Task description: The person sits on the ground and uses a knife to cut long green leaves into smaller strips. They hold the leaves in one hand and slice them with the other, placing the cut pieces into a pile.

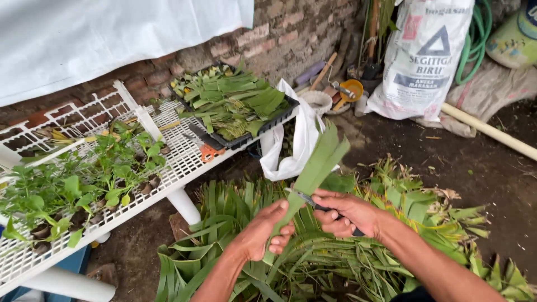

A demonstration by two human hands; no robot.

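Head view: a folded strip of green leaf (313, 170) stands tilted up and to the right between the two hands, its lower end buried in the left hand (263, 232) and its upper end fanning into two or three blades above the right hand (349, 212). The left hand is closed around the strip from below, fingers curled over its front. The right hand is closed on a small knife (313, 202); only a short stretch of blade shows, laid against the strip's right edge, and the dark handle is mostly hidden in the fist. Whether the blade has entered the leaf is hard to make out.

Beneath the hands a heap of long green leaves (335, 263) covers the dirt floor, its lower part cut off by the frame edge. To the left stands a white mesh rack (184, 162) carrying seedlings (84, 187), orange-handled scissors (208, 151) and a black tray of cut leaf pieces (235, 106). A white plastic bag (296, 145) hangs beside the rack, and a printed sack (422, 56) leans near the brick wall (291, 33).
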